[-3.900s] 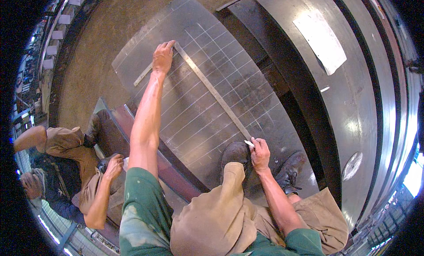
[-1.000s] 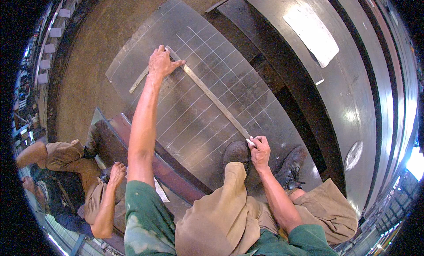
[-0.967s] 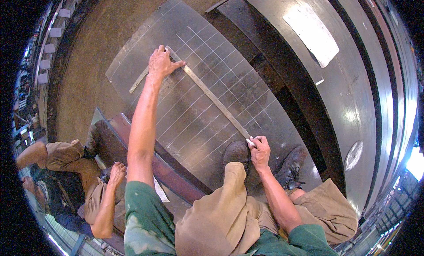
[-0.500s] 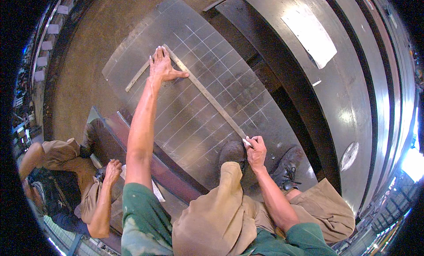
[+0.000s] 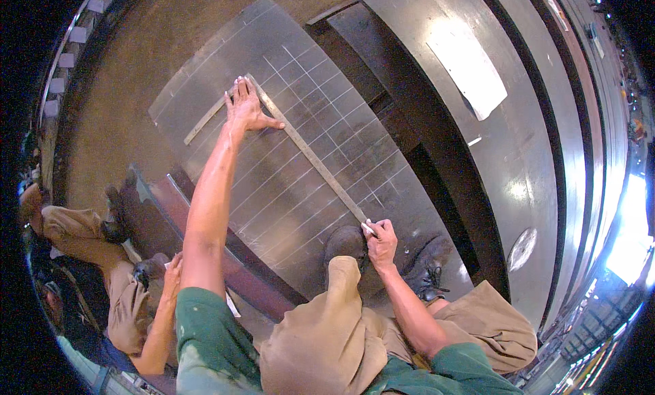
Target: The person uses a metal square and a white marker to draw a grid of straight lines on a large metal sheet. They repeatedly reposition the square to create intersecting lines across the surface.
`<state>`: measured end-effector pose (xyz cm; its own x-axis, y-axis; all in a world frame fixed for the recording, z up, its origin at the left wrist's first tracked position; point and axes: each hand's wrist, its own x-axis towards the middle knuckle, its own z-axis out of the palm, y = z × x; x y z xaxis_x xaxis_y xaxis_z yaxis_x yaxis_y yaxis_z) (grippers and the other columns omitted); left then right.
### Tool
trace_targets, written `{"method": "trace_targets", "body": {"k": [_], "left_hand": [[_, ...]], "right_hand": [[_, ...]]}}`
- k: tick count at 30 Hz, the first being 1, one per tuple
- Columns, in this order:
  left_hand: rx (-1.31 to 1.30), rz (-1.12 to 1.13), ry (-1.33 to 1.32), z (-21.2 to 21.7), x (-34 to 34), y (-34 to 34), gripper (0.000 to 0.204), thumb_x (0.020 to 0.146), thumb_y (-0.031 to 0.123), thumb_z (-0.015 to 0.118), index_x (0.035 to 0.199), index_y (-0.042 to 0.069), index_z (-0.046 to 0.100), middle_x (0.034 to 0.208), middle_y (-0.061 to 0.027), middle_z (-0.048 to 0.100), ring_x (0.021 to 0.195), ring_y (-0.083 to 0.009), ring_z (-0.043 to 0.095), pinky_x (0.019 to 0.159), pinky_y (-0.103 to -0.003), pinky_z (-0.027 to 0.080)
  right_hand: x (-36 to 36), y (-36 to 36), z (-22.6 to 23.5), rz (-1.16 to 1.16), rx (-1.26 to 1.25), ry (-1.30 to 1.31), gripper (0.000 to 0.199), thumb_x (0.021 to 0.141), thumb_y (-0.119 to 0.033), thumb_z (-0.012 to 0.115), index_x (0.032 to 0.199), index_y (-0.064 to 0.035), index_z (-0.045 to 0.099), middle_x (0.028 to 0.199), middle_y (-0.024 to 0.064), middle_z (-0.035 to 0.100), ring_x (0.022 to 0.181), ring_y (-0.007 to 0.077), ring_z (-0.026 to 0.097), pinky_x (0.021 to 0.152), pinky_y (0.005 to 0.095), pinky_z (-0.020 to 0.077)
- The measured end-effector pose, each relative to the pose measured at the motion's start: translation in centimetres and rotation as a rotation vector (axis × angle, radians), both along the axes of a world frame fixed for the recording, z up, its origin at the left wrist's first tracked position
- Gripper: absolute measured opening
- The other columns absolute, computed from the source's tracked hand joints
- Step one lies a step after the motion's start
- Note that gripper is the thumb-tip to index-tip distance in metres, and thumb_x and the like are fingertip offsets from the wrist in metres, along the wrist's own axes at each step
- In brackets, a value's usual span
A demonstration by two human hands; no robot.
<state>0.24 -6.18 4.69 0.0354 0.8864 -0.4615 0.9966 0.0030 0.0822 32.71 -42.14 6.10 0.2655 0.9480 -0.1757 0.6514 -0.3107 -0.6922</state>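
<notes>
A metal carpenter's square (image 5: 315, 162) lies on a dark steel plate (image 5: 273, 26) marked with thin pale lines in a grid. My left hand (image 5: 247, 110) rests on it near the corner, fingers stretched up and thumb spread across the long arm. At the near end of that arm, my right hand (image 5: 382, 246) pinches a small white piece of chalk (image 5: 368, 226) against the plate, close to the square's tip. The shorter arm of the square runs off to the left, passing beneath my left fingers.
My dark boots (image 5: 346, 245) stand on the plate. Long curved steel pieces (image 5: 529, 190) lie to the right, one bearing a white sheet (image 5: 469, 71), with dark gaps between. A reddish steel beam (image 5: 252, 275) borders the left. Another person's hand (image 5: 173, 275) is beside my left forearm.
My view has shifted slightly, sliding the scene a little left and down. Both my hands keep their places on the square. The other person's hand has come closer to my left arm.
</notes>
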Motion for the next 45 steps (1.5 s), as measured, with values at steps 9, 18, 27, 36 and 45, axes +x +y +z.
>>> {"method": "trace_targets", "body": {"k": [9, 18, 27, 36, 45], "left_hand": [[-0.026, 0.003, 0.005, 0.9, 0.3, -0.1, 0.166, 0.041, 0.074, 0.087, 0.155, -0.007, -0.002, 0.164, -0.0278, 0.001, 0.153, -0.0397, 0.002, 0.120, -0.063, 0.008], [-0.051, -0.020, 0.033, 0.9, 0.1, -0.1, 0.167, 0.042, 0.078, 0.084, 0.155, -0.007, -0.004, 0.164, -0.0280, -0.001, 0.153, -0.0398, -0.002, 0.120, -0.064, 0.003], [-0.074, -0.017, 0.036, 0.9, 0.3, 0.1, 0.168, 0.040, 0.077, 0.085, 0.155, -0.007, -0.004, 0.164, -0.0259, 0.001, 0.154, -0.0371, -0.001, 0.119, -0.065, 0.004], [-0.085, 0.017, 0.039, 1.2, 0.3, 0.3, 0.170, 0.037, 0.077, 0.085, 0.155, -0.007, -0.004, 0.164, -0.0268, 0.000, 0.154, -0.0376, -0.002, 0.119, -0.065, 0.004], [0.003, -0.001, -0.025, 0.4, 0.8, -0.7, 0.158, 0.043, 0.068, 0.088, 0.155, -0.007, 0.005, 0.162, -0.0283, 0.011, 0.152, -0.0416, 0.009, 0.119, -0.067, 0.010]], "right_hand": [[0.3, 0.7, 1.5, 0.041, -0.075, -0.046, 0.016, 0.083, -0.016, 0.077, 0.097, -0.0089, 0.073, 0.085, 0.0096, 0.060, 0.073, 0.0291, 0.062, 0.064, 0.0393, 0.0495], [1.4, 10.5, 2.9, 0.170, 0.184, -0.232, 0.029, 0.097, -0.013, 0.061, 0.121, 0.0021, 0.059, 0.106, 0.0195, 0.061, 0.078, 0.0268, 0.066, 0.068, 0.0371, 0.0513], [-9.4, 28.6, 3.2, 0.447, 0.331, -0.067, 0.034, 0.098, -0.013, 0.054, 0.128, 0.0033, 0.056, 0.100, 0.0246, 0.068, 0.084, 0.0430, 0.067, 0.074, 0.0484, 0.0546], [-17.4, 36.0, 2.5, 0.588, 0.280, -0.130, 0.028, 0.098, -0.012, 0.050, 0.124, -0.0012, 0.057, 0.095, 0.0217, 0.069, 0.085, 0.0415, 0.068, 0.073, 0.0518, 0.0538], [-17.5, 36.8, -0.5, 0.645, 0.313, -0.179, 0.038, 0.091, -0.011, 0.053, 0.129, -0.0070, 0.054, 0.101, 0.0172, 0.068, 0.091, 0.0386, 0.068, 0.074, 0.0503, 0.0565]]}}
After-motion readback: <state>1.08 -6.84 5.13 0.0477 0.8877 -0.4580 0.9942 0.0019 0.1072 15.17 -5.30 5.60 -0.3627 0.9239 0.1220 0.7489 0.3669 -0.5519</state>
